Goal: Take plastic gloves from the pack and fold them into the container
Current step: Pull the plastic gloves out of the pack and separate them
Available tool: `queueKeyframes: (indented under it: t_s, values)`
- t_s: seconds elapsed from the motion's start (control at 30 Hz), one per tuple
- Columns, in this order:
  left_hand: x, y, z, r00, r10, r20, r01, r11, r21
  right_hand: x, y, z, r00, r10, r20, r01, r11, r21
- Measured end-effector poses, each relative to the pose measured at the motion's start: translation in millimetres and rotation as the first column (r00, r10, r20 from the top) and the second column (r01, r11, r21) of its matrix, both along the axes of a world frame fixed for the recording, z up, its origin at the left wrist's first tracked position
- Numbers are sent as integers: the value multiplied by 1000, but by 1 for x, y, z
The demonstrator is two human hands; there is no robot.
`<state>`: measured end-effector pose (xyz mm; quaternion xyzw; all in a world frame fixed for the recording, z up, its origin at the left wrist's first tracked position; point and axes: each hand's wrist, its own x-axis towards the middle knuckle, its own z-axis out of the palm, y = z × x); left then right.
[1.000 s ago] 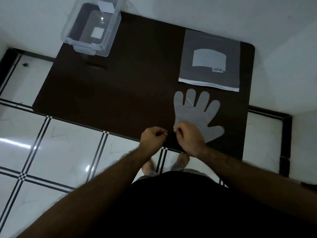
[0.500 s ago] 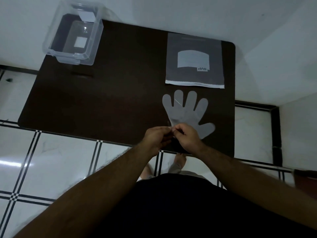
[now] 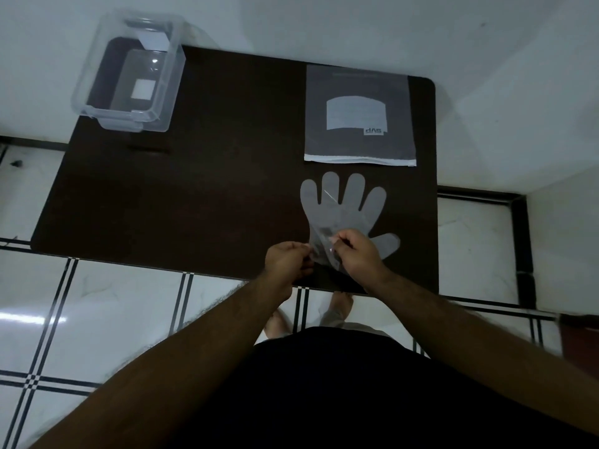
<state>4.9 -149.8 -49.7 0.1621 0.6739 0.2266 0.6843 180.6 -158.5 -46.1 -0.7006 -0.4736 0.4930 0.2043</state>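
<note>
While both hands pinch cuff of glove (image 3: 343, 209), left hand (image 3: 288, 259) and right hand (image 3: 356, 254) gripping film, I'd lift cuff evenly, fold toward fingers, keep layers together on bench (image 3: 210, 189).

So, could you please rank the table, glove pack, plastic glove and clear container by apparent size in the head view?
1. table
2. glove pack and clear container: too alike to rank
3. plastic glove, slightly smaller, partly hidden by hands

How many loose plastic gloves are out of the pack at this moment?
1 clearly: the glove lies flat on the dark table below the pack, its cuff pinched by both hands. More layers may cling beneath; the film is too sheer to tell.
</note>
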Motion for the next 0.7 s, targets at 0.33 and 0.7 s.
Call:
queueKeyframes:
  t_s: [0.33, 0.7]
  values:
    - [2, 1, 23, 301, -189, -935, 922, 307, 235, 17, 4, 18, 986, 113, 124, -136, 971, 196]
    - [4, 8, 1, -86, -355, -931, 988, -147, -35, 38, 10, 35, 995, -9, 102, -11, 981, 192]
